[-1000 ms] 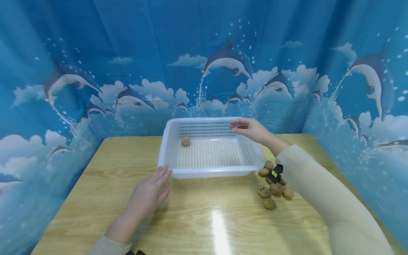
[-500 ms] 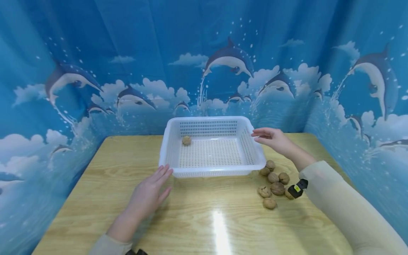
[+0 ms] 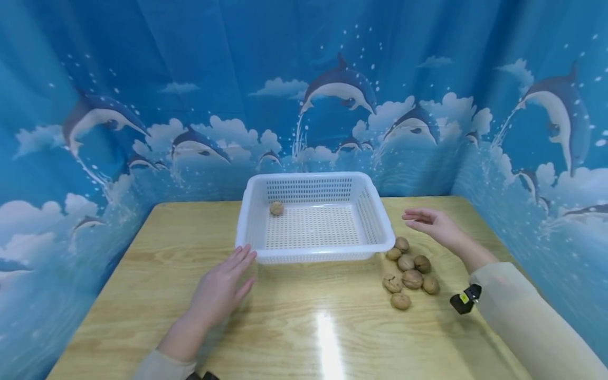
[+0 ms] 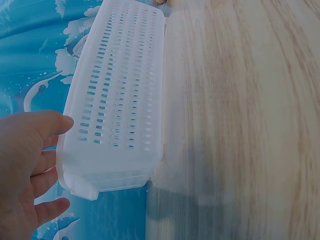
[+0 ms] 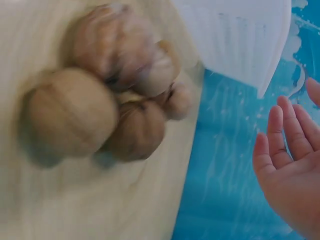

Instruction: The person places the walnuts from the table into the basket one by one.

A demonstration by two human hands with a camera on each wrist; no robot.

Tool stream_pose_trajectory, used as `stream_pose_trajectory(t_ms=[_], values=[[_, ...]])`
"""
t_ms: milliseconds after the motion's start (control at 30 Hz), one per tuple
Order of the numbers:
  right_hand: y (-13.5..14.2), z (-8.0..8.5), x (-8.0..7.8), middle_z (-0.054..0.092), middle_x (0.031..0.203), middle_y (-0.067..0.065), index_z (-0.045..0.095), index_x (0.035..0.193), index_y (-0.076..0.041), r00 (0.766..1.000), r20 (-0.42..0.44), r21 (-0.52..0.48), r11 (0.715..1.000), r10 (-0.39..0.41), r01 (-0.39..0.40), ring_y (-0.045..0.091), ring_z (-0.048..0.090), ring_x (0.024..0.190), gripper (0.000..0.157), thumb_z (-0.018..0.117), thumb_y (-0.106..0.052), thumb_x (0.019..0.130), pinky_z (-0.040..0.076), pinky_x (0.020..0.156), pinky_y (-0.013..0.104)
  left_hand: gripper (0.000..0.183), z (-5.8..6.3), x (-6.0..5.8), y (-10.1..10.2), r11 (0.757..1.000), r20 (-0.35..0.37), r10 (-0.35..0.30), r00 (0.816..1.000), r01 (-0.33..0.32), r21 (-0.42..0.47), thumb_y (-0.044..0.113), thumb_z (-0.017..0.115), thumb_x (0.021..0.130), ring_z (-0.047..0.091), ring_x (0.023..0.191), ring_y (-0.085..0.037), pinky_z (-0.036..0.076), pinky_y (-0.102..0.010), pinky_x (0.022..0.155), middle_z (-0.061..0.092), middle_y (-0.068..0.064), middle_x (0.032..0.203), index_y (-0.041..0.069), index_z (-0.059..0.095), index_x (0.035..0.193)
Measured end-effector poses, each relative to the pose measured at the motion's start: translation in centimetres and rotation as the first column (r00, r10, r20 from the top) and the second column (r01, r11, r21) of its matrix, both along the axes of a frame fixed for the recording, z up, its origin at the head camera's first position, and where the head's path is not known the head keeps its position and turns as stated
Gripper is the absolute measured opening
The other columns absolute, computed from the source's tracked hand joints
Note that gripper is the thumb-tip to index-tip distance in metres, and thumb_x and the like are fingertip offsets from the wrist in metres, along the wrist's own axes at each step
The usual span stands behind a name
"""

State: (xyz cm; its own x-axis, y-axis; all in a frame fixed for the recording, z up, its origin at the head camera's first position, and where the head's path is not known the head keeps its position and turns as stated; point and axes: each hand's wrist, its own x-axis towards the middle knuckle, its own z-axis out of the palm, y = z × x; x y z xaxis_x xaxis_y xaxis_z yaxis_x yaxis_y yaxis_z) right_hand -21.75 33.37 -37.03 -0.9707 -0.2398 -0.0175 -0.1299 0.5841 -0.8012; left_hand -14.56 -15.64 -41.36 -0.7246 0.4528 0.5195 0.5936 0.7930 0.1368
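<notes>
A white slotted plastic basket [image 3: 311,255] stands toward the back of the table, with a single walnut [image 3: 276,208] inside near its left wall. My left hand [image 3: 219,290] is at the basket's front left corner, fingers extended and fingertips at the rim; the left wrist view shows the basket's side [image 4: 117,95] beside the thumb. To the right of the basket, my right hand [image 3: 439,229] hovers above the table with loosely bent fingers and nothing in it. Several loose walnuts [image 3: 412,279] lie just below and left of it, blurred in the right wrist view.
The wooden table [image 3: 285,327] reflects a bright streak of light near its front. A blue curtain [image 3: 228,79] printed with dolphins hangs close behind the table and along both sides.
My right hand has moved from over the basket's right part out past its right rim, toward the right and nearer to me. My left hand and the walnuts have stayed in place.
</notes>
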Motion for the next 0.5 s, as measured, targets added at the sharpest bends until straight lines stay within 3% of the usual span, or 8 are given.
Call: stream_pose_trajectory(t_ms=[167, 267, 367, 500], values=[[2.0, -1.8, 0.9, 0.049, 0.132, 0.025, 0.038, 0.137, 0.007, 0.999, 0.037, 0.049, 0.998, 0.026, -0.027, 0.024, 0.054, 0.114, 0.055, 0.052, -0.027, 0.096, 0.044, 0.097, 0.044, 0.055, 0.1, 0.0, -0.1, 1.000, -0.012, -0.006, 1.000, 0.006, -0.001, 0.021, 0.075, 0.078, 0.052, 0.117, -0.033, 0.049, -0.049, 0.089, 0.052, -0.018, 0.131, 0.002, 0.056, 0.126], [3.3, -3.2, 1.6, 0.047, 0.133, 0.025, 0.035, 0.137, 0.008, 0.996, 0.069, 0.059, 0.996, 0.056, -0.060, 0.028, 0.053, 0.116, 0.056, 0.052, -0.026, 0.096, 0.044, 0.096, 0.047, 0.056, 0.0, 0.0, -0.1, 1.000, -0.018, -0.011, 1.000, 0.011, -0.006, 0.020, 0.075, 0.077, 0.053, 0.116, -0.033, 0.049, -0.049, 0.090, 0.052, -0.018, 0.131, 0.001, 0.056, 0.126], [4.3, -4.0, 2.4, 0.046, 0.133, 0.027, 0.034, 0.138, 0.009, 0.993, 0.093, 0.064, 0.994, 0.077, -0.083, 0.041, 0.047, 0.118, 0.055, 0.053, -0.023, 0.096, 0.045, 0.094, 0.049, 0.056, 0.1, 0.1, -0.1, 1.000, -0.013, -0.011, 1.000, 0.011, -0.012, 0.020, 0.075, 0.077, 0.053, 0.117, -0.033, 0.048, -0.049, 0.090, 0.052, -0.019, 0.130, 0.001, 0.056, 0.126], [5.0, -4.7, 2.9, 0.046, 0.133, 0.027, 0.036, 0.137, 0.009, 0.990, 0.103, 0.074, 0.992, 0.095, -0.102, 0.043, 0.047, 0.118, 0.055, 0.056, -0.021, 0.094, 0.048, 0.093, 0.042, 0.056, 0.1, 0.2, -0.1, 1.000, -0.008, -0.008, 1.000, 0.008, -0.008, 0.019, 0.075, 0.077, 0.053, 0.116, -0.034, 0.049, -0.049, 0.089, 0.052, -0.019, 0.131, 0.002, 0.056, 0.126]])
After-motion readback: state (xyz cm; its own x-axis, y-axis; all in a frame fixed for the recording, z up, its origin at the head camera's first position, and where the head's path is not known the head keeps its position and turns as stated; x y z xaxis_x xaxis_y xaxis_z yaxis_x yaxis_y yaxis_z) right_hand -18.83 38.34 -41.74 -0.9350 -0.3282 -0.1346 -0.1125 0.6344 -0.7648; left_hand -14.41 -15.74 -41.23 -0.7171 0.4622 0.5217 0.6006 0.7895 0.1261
